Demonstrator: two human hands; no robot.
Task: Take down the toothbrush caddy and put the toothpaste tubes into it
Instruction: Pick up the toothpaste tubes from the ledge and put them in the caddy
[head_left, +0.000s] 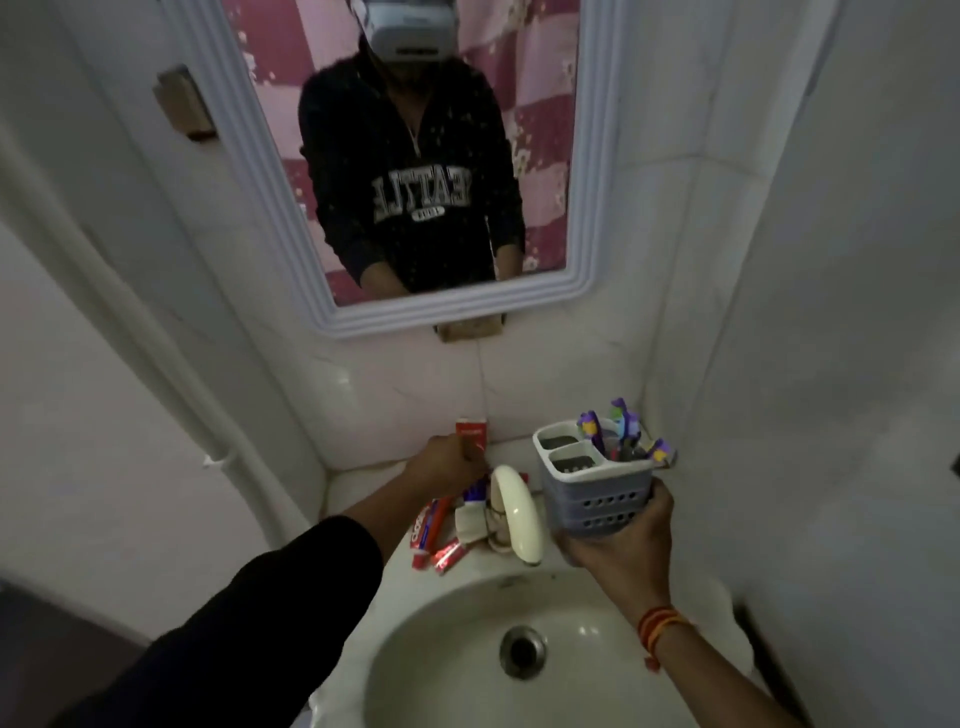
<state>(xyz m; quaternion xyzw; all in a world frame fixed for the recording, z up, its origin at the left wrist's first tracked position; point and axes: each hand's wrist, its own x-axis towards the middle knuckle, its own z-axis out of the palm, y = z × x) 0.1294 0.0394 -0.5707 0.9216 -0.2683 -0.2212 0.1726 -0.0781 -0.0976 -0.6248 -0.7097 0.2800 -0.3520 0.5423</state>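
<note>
A: Toothpaste tubes lie in a loose pile on the sink ledge, just left of the tap. Red, with white lettering, some blue on one. They look light and soft, so they should dent under a squeeze and could be slick if wet.

B: Where would you take one?

A: Mid-body or near the stiff cap end, I'd judge. The left hand is closed around a red upright tube at the back wall, fingers wrapped round its lower part.

B: And the caddy?

A: Toothbrush caddy is already down, held above the ledge. The right hand cups its base, fingers curled shut around it. Pale plastic, holes in the sides, rigid and light by the look. Toothbrushes fill one section; the two left sections look empty, room for tubes.
</note>
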